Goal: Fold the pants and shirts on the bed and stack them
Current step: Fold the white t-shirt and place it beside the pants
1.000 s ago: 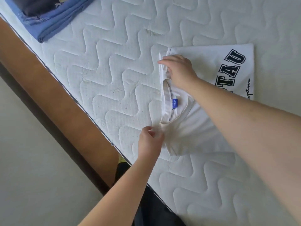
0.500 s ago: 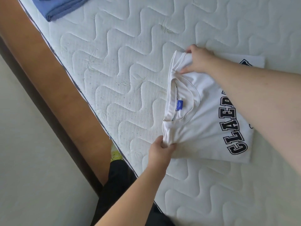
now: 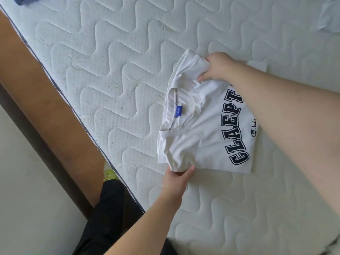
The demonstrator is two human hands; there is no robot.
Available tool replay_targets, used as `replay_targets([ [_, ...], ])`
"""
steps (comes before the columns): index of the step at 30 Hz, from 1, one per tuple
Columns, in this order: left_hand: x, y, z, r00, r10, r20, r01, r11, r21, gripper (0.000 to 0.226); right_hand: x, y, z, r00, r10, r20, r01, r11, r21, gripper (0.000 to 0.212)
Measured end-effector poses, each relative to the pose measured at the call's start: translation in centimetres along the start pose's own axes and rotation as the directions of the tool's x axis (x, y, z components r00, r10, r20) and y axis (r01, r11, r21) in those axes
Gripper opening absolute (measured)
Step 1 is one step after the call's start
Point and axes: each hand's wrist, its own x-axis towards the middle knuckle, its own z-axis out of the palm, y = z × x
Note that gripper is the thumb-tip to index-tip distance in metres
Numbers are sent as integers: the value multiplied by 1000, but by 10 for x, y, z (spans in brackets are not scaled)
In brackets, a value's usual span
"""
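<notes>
While the white cotton T-shirt with dark block lettering (image 3: 204, 137) is lying folded on the white quilted mattress (image 3: 114, 76), both of the person's hands are gripping it at its collar end. The left hand (image 3: 177, 178) is pinching the nearer corner of the folded shirt, thumb on top and fingers tucked beneath the bunched fabric. The right hand (image 3: 216, 66) is closing around the farther corner, with the cloth gathering into creases under its fingers and the edge there lifting slightly off the mattress. The round neckline is facing the bed's edge, and a small blue label (image 3: 178, 111) is showing inside it. The dark letters are running along the side of the shirt away from the collar, and the right forearm is crossing over and hiding the last of them. The shirt is sitting near the middle of the mattress, well apart from a folded blue garment (image 3: 25, 0) that is peeking in at the top left corner of the view. Another pale piece of cloth (image 3: 329, 17) is showing at the top right edge, too cropped to identify. A brown wooden bed frame (image 3: 38, 100) is running diagonally beside the mattress, and the person's leg in black trousers (image 3: 110, 216) is standing against it.
</notes>
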Motion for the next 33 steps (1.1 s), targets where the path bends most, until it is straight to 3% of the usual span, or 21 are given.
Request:
replay_targets([
  [3, -1, -2, 12, 979, 12, -202, 0, 998, 61, 17, -18, 12, -6, 999, -45, -8, 46, 998, 44, 51],
  [5, -1, 4, 13, 969, 46, -243, -32, 997, 63, 12, -28, 19, -12, 998, -55, -14, 56, 997, 52, 49],
  [9, -7, 33, 7, 983, 183, -32, -184, 983, -3, 19, -56, 36, -24, 995, -7, -100, 22, 989, 147, 44],
  [13, -17, 77, -4, 922, 340, 186, -302, 931, -207, 26, -96, 44, -25, 981, 58, -186, -3, 959, 282, 45],
  [15, -24, 102, -10, 895, 393, 211, -356, 914, -194, 24, -120, 43, -24, 966, 89, -241, 9, 926, 377, 45],
  [21, -40, 175, -52, 835, 504, 221, -520, 854, 14, 24, -197, 28, -17, 903, 231, -363, 65, 760, 646, 38],
  [27, -50, 233, -100, 790, 561, 247, -608, 769, 200, 28, -245, 0, -2, 901, 283, -327, 132, 540, 831, 24],
  [33, -96, 259, -140, 737, 605, 300, -669, 718, 195, 25, -276, -49, 16, 895, 327, -304, 199, 317, 927, 21],
])
